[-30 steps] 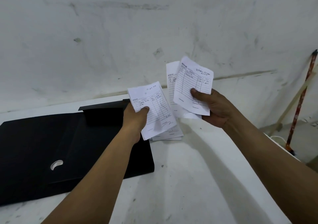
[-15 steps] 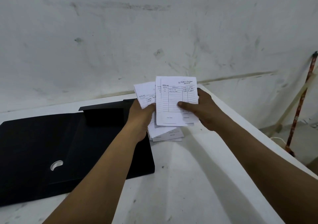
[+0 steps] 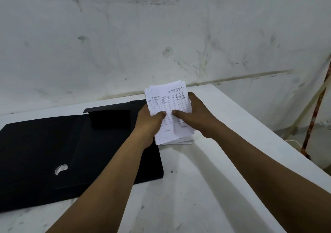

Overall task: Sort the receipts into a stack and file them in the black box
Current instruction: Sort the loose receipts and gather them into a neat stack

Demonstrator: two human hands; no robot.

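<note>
Both hands grip one stack of receipts above the table: left hand and right hand thumbs pressing its face, beside the open black box.

Dim, flat indoor light, slightly grey-green cast. Soft shadows of both forearms fall on white table, toward near right. Black box crushed to near-featureless dark, little surface detail. No glare. Wide-angle bending at frame edges: far table edge bows. Print on receipts soft, mostly unreadable. Wall smudges reasonably sharp.
</note>
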